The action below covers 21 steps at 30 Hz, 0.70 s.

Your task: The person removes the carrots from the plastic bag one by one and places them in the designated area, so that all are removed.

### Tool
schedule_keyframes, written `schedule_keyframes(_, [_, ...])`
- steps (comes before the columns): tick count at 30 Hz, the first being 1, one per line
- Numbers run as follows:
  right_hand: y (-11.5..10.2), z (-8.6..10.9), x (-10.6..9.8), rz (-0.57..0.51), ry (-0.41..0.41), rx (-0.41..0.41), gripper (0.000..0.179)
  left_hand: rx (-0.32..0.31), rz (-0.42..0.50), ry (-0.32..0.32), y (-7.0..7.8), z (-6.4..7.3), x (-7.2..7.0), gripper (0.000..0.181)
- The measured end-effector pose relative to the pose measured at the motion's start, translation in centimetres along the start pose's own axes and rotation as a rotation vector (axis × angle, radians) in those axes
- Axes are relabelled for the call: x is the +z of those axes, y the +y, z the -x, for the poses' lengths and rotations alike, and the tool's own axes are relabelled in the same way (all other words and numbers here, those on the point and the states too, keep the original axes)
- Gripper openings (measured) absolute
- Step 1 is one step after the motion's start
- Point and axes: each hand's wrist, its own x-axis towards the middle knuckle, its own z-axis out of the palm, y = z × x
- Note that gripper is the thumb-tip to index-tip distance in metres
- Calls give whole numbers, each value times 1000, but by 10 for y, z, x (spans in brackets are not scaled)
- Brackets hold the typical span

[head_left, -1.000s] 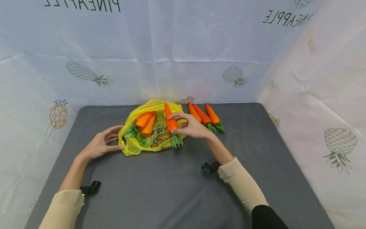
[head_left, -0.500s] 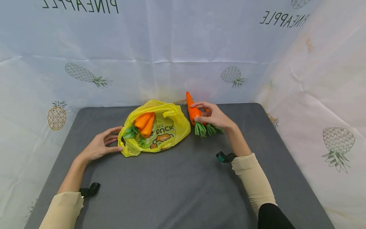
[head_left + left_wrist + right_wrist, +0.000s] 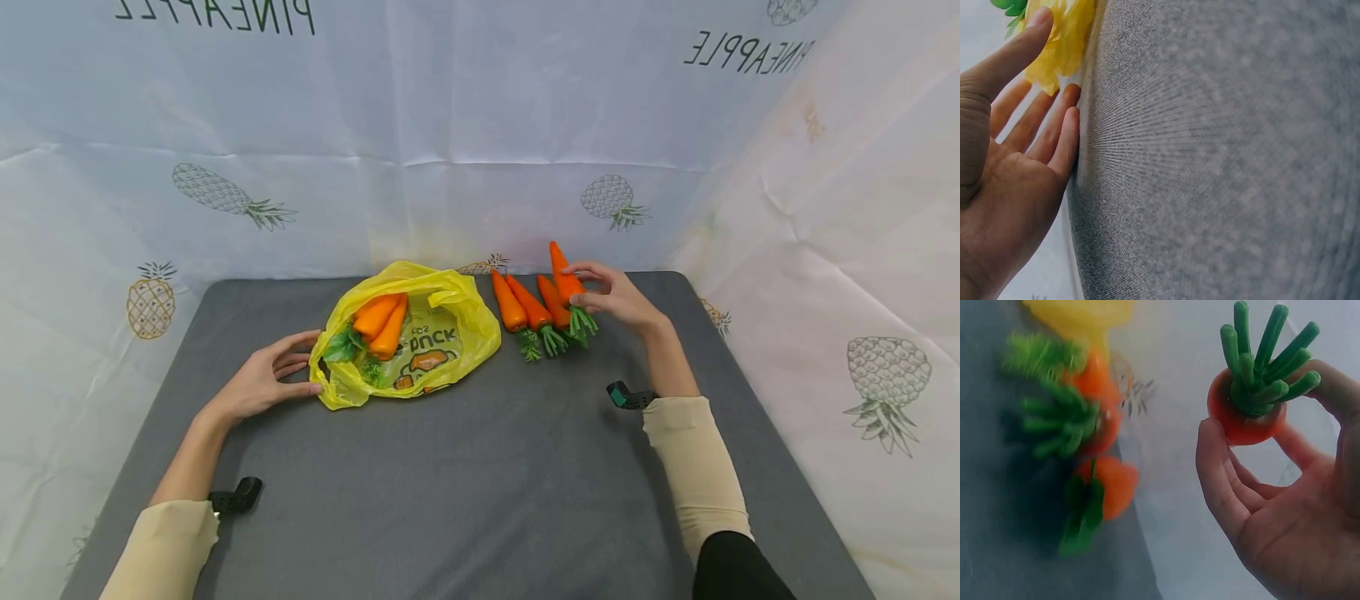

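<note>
My right hand (image 3: 617, 296) pinches an orange carrot (image 3: 566, 275) with short green stems, held raised over the back of the table. The right wrist view shows its stem end (image 3: 1250, 419) between thumb and fingers. Just left of it lie three more carrots (image 3: 508, 304) in a row with their green tops toward me. A yellow plastic bag (image 3: 480, 333) lies with its mouth facing me; several orange carrots (image 3: 386, 329) with leafy greens are inside. My left hand (image 3: 262, 375) rests at the bag's left edge, fingers extended and thumb apart, as the left wrist view also shows (image 3: 1016, 181).
A grey cloth covers the table (image 3: 420, 500). Behind and to the sides hangs a white sheet (image 3: 465, 100) printed with pineapples. Each wrist carries a black band with a small device (image 3: 238, 496).
My right hand has carried its carrot from over the bag, rightward past the row of lying carrots. My left hand and the bag have hardly moved.
</note>
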Motion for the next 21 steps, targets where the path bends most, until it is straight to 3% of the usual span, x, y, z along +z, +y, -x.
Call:
schedule_keyframes(13, [33,3,-17,79,16,132,48,-19,-9,-9,0,-3,0,85])
schedule_keyframes(21, [87,-9,-23,94,18,131,43,-17,-15,-5,-1,-3,1,84])
